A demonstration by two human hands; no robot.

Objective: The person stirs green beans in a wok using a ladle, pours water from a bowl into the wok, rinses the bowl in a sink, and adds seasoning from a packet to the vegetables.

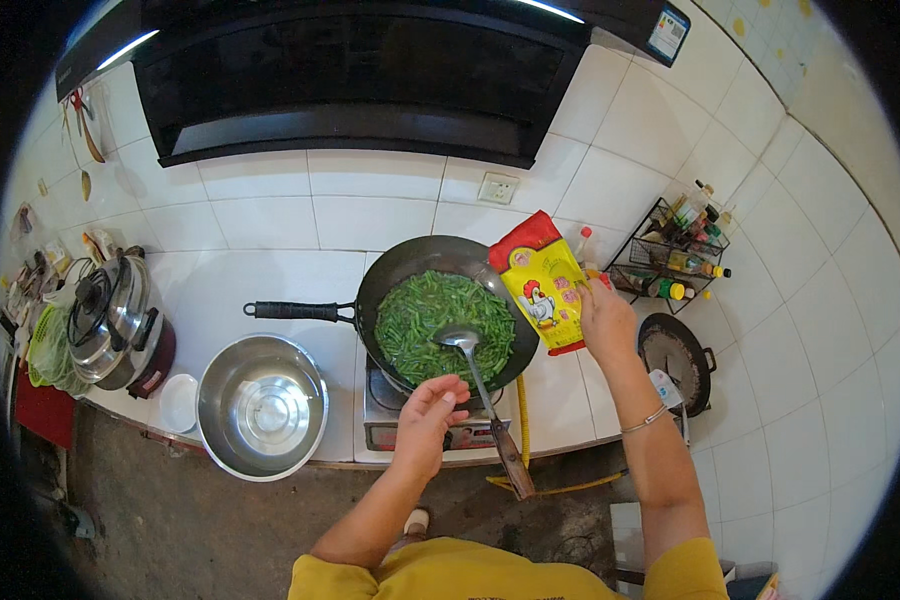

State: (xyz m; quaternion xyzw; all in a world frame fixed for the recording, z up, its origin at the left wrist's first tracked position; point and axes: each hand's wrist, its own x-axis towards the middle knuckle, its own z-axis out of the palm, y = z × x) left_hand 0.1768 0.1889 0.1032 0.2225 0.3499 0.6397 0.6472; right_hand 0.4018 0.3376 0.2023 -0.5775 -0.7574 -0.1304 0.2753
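A dark wok (432, 250) full of chopped green beans (425, 320) in a little liquid sits on a gas stove (382, 412). A ladle (495, 410) with a wooden grip rests in it, its bowl on the beans and its handle over the near rim. My right hand (605, 318) grips a red and yellow seasoning bag (542, 290) by its right edge, tilted beside the wok's right rim. My left hand (432, 415) is by the near rim, left of the ladle handle, fingers loosely bent and apart, with nothing visible in them.
Left of the stove stand a steel basin (210, 405), a small white bowl (178, 403) and a lidded cooker (135, 340). At the right are a black rack (632, 250) of bottles and another dark pan (675, 355). A range hood (350, 90) hangs overhead; a yellow hose (524, 420) runs beside the stove.
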